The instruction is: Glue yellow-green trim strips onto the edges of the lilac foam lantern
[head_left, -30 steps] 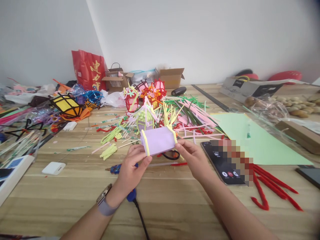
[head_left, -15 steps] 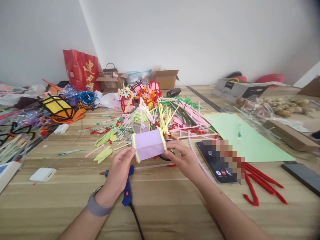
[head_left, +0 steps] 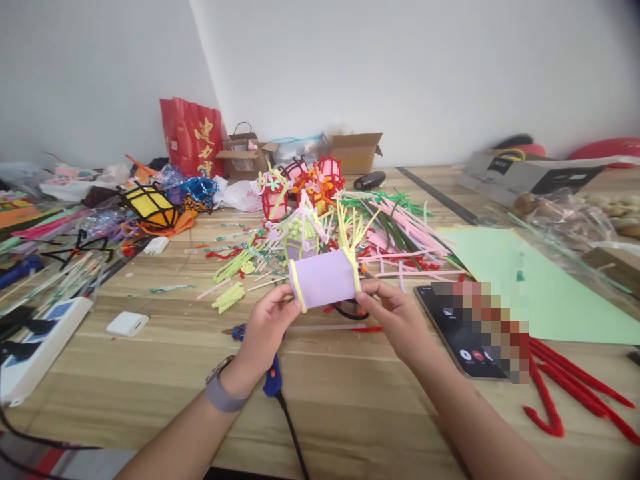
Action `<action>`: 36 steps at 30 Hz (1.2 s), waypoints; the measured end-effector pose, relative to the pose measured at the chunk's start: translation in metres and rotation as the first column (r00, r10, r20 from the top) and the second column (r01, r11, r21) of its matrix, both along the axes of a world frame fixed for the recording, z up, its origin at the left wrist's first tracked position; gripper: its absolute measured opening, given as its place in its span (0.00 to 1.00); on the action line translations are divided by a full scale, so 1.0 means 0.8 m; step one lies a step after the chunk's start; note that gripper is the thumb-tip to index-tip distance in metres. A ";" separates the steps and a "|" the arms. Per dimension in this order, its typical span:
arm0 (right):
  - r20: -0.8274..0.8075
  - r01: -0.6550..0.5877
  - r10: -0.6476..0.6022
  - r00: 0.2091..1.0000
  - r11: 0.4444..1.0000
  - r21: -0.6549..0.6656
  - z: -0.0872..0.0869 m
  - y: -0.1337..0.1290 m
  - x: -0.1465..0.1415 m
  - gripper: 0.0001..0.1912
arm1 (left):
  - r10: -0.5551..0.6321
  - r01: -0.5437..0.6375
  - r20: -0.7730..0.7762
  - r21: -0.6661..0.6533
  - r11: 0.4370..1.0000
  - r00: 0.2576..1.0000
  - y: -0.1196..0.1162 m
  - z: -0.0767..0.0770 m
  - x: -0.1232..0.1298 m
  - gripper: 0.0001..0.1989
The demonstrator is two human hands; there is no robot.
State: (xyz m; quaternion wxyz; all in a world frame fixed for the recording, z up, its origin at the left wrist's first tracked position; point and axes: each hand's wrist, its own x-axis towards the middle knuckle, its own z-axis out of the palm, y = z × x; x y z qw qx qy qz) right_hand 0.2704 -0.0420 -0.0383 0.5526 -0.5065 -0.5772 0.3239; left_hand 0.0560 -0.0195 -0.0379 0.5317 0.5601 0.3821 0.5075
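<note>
White plastic encases the power strip [head_left: 53, 340], set far left of our grip with black plugs seated in it. Between it and our left hand, a white adapter [head_left: 127, 324] lies flat on the wooden table [head_left: 165, 387]. Well behind our grip on this side, a black-framed lantern [head_left: 149, 201] with yellow panels rests among craft scraps; farther back stands a red bag [head_left: 186, 137] with gold lettering. Light green strips [head_left: 229, 298] lie near our left fingers, on their far left side. A blue glue gun [head_left: 273, 381] lies below our left hand, its middle hidden and its nozzle extending to the left.

Our left hand [head_left: 265, 327], with a grey watch band [head_left: 226, 395] at the wrist, pinches the left end of the purple piece [head_left: 327, 280] between thumb and fingers. We hold this piece between our 2 hands, raised above the table, its right end tilted higher. Yellow trim runs along its 2 ends. Behind it, left of centre, stands a small lantern [head_left: 300, 230] with a light green top; yellow stems [head_left: 353, 230] show behind its right end. Our right hand [head_left: 395, 313] pinches that end.

Just right of this hand, a phone [head_left: 440, 327] lies face up, its screen partly blurred. Red fuzzy stems [head_left: 545, 400] extend right from beside it; a green sheet [head_left: 500, 267] lies behind them.
</note>
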 end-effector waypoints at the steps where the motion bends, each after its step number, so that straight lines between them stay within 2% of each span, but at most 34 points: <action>1: 0.031 -0.002 0.002 1.000 1.000 0.024 -0.002 0.001 0.001 0.11 | 0.005 -0.004 0.055 -0.013 1.000 0.998 0.001 0.001 0.001 0.11; 5: 0.165 -0.022 -0.003 0.986 0.989 0.146 -0.008 0.004 0.003 0.07 | 0.088 -0.074 0.182 -0.078 0.994 0.979 0.007 0.004 0.003 0.13; 9: 0.232 -0.007 -0.037 0.972 0.982 0.187 -0.008 0.003 0.004 0.06 | 0.142 -0.121 0.180 -0.121 0.985 0.973 0.010 0.000 0.002 0.13; 12: 0.157 0.022 -0.040 0.987 0.993 0.115 -0.003 0.000 0.003 0.12 | 0.089 -0.085 0.075 -0.061 0.995 0.993 0.006 -0.001 0.000 0.12; 15: -0.003 0.028 -0.028 1.000 1.000 0.007 0.002 -0.001 0.003 0.18 | 0.035 -0.032 -0.114 0.031 0.999 0.993 0.001 -0.001 -0.002 0.10; 18: -0.156 0.058 -0.066 0.986 0.997 -0.057 0.003 0.000 0.001 0.18 | 0.057 -0.019 -0.268 0.144 0.989 0.962 -0.001 -0.001 -0.004 0.06; 20: -0.212 0.059 -0.073 0.974 0.995 -0.074 0.003 0.000 0.000 0.18 | 0.070 -0.013 -0.303 0.186 0.982 0.950 -0.001 -0.001 -0.005 0.06; 23: -0.212 0.016 -0.029 0.977 0.998 -0.061 0.001 0.001 0.000 0.16 | 0.021 0.013 -0.239 0.137 0.990 0.971 -0.001 0.000 -0.005 0.08; 26: -0.115 0.001 0.000 0.993 1.000 0.009 -0.002 0.001 0.000 0.13 | -0.034 0.035 -0.080 0.018 0.999 0.996 -0.001 0.003 -0.003 0.12; 30: 0.029 -0.004 0.001 1.000 0.993 0.115 -0.007 0.002 0.002 0.11 | -0.027 0.033 0.060 -0.093 0.995 0.998 -0.001 0.003 0.001 0.15; 36: 0.112 -0.106 0.085 0.990 0.975 0.195 -0.010 0.003 -0.004 0.12 | -0.036 0.076 0.221 -0.175 0.982 0.975 0.001 0.005 0.007 0.17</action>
